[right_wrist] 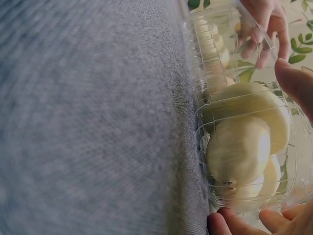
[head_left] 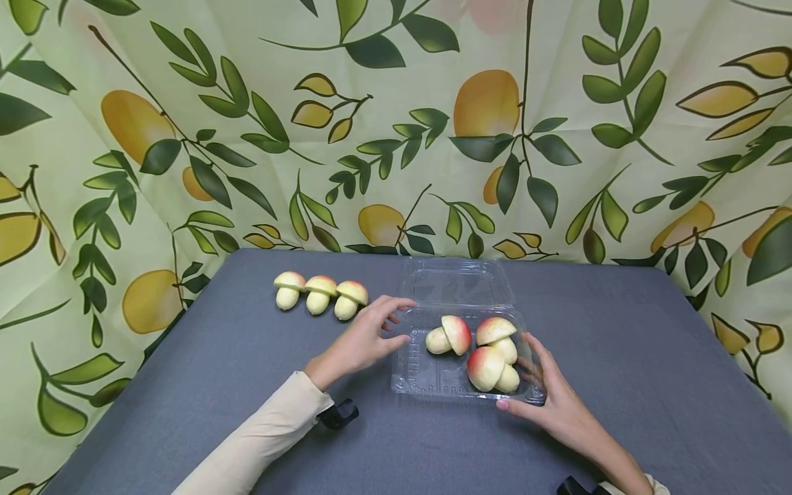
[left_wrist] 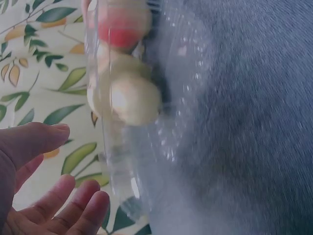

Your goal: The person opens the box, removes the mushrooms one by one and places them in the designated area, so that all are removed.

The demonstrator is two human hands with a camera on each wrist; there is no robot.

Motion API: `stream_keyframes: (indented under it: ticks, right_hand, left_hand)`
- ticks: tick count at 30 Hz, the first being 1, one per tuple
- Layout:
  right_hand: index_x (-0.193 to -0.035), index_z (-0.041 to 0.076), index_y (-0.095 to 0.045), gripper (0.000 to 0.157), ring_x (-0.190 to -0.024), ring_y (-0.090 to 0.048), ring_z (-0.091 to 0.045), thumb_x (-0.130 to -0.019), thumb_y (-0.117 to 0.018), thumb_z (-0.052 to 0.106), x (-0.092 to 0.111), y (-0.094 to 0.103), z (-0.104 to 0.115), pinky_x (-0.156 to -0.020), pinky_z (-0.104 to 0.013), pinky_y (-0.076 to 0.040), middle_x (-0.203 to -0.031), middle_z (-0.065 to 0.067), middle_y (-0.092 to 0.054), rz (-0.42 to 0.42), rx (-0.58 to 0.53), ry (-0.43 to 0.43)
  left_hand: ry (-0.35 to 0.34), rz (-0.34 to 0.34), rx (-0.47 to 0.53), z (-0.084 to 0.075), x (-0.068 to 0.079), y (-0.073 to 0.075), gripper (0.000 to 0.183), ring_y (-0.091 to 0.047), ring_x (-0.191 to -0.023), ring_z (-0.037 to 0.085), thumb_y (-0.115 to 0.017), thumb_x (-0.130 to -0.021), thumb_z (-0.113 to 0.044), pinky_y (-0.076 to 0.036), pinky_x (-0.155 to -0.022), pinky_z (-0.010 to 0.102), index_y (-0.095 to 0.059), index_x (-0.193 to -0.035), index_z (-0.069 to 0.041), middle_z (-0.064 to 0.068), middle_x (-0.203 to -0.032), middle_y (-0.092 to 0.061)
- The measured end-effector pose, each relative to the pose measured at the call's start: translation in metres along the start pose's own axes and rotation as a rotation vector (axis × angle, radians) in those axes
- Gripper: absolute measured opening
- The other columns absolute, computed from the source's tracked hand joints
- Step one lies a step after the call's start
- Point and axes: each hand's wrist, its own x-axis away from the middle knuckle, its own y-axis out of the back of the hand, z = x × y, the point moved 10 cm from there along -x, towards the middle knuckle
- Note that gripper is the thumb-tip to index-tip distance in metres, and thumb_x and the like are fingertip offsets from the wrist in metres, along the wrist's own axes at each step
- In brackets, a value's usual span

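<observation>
A clear plastic clamshell container (head_left: 427, 381) lies on the table, its lid (head_left: 456, 283) folded back. Three mushroom-shaped pieces with red-blushed caps are inside: one mushroom (head_left: 456, 335) left of centre, another mushroom (head_left: 495, 331) at back right, and a third mushroom (head_left: 485, 368) in front of it. My right hand (head_left: 553, 392) grips the container's front right corner, thumb on the front edge and fingers along the right side. Beside the left wall, my left hand (head_left: 366, 335) holds nothing, its fingers loosely bent. The left wrist view shows this left hand (left_wrist: 54, 196) apart from the container.
At the back left of the grey table (head_left: 185, 399), three more toy mushrooms (head_left: 320, 294) stand in a row. Behind the table hangs a leaf-and-fruit patterned cloth (head_left: 396, 137). Each wrist carries a black device (head_left: 339, 414).
</observation>
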Motion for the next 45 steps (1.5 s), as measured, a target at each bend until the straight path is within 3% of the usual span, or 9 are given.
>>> stream_keyframes:
  ticks: [5,11,14,21,27,35,40,45]
  right_hand:
    - [-0.159,0.016,-0.004,0.113,-0.136,-0.042,-0.050,-0.080,-0.084,0.023,-0.001,0.000,0.000,-0.102,-0.058,-0.043,-0.162,-0.020,-0.015,-0.002,-0.020,0.000]
    - [-0.159,0.015,-0.006,0.111,-0.136,-0.042,-0.050,-0.080,-0.084,0.021,-0.001,0.001,0.000,-0.101,-0.034,-0.047,-0.162,-0.020,-0.017,-0.004,-0.029,0.016]
    - [-0.159,0.015,-0.006,0.112,-0.136,-0.042,-0.050,-0.080,-0.084,0.022,-0.001,0.002,0.000,-0.101,-0.037,-0.047,-0.162,-0.020,-0.017,-0.004,-0.026,0.015]
    - [-0.159,0.014,-0.005,0.111,-0.136,-0.041,-0.050,-0.080,-0.083,0.022,-0.001,0.001,0.000,-0.100,-0.032,-0.047,-0.162,-0.021,-0.016,0.004,-0.034,0.016]
    - [-0.159,0.016,-0.004,0.112,-0.137,-0.041,-0.048,-0.081,-0.083,0.026,0.001,0.001,-0.002,-0.098,-0.023,-0.046,-0.162,-0.019,-0.016,0.013,-0.021,-0.018]
    - [-0.159,0.016,-0.004,0.112,-0.136,-0.042,-0.049,-0.081,-0.083,0.027,0.000,0.001,0.000,-0.100,-0.039,-0.049,-0.161,-0.021,-0.017,0.015,-0.008,-0.017]
    - [-0.158,0.014,-0.005,0.111,-0.135,-0.043,-0.049,-0.080,-0.084,0.025,0.000,0.001,-0.001,-0.099,-0.037,-0.048,-0.161,-0.022,-0.018,0.012,-0.010,-0.014]
    - [-0.159,0.014,-0.004,0.112,-0.134,-0.043,-0.051,-0.081,-0.083,0.024,-0.001,0.001,0.001,-0.099,-0.048,-0.047,-0.160,-0.024,-0.017,0.014,-0.015,-0.004]
  left_hand:
    - [0.003,0.037,0.002,-0.004,-0.006,-0.013,0.053,-0.064,-0.105,0.035,-0.072,-0.087,-0.003,-0.055,-0.090,0.043,-0.054,-0.136,-0.007,0.018,-0.126,-0.058]
    - [-0.006,0.071,0.004,-0.008,-0.012,-0.025,0.051,-0.064,-0.107,0.035,-0.071,-0.088,-0.005,-0.055,-0.088,0.047,-0.054,-0.136,-0.008,0.019,-0.127,-0.057]
    - [0.002,0.084,-0.004,-0.008,-0.014,-0.030,0.050,-0.064,-0.108,0.034,-0.071,-0.089,-0.007,-0.055,-0.088,0.048,-0.054,-0.136,-0.008,0.019,-0.128,-0.057]
    - [0.030,0.109,-0.046,-0.008,-0.020,-0.039,0.051,-0.063,-0.107,0.030,-0.070,-0.090,-0.010,-0.051,-0.087,0.035,-0.054,-0.138,-0.010,0.017,-0.130,-0.057]
    - [0.028,0.135,-0.063,-0.010,-0.026,-0.049,0.051,-0.061,-0.110,0.029,-0.070,-0.090,-0.011,-0.050,-0.092,0.038,-0.053,-0.139,-0.010,0.015,-0.133,-0.057]
    - [0.037,0.162,-0.127,-0.012,-0.033,-0.058,0.055,-0.052,-0.127,0.026,-0.072,-0.089,-0.014,-0.043,-0.107,0.045,-0.052,-0.140,-0.011,0.012,-0.139,-0.055]
    - [0.072,0.197,-0.135,-0.010,-0.034,-0.064,0.062,-0.054,-0.127,0.025,-0.074,-0.087,-0.015,-0.044,-0.107,0.044,-0.049,-0.144,-0.013,0.011,-0.142,-0.053]
    - [0.110,0.241,-0.201,-0.006,-0.033,-0.071,0.067,-0.056,-0.124,0.022,-0.076,-0.087,-0.020,-0.049,-0.101,0.045,-0.046,-0.147,-0.019,0.005,-0.145,-0.051]
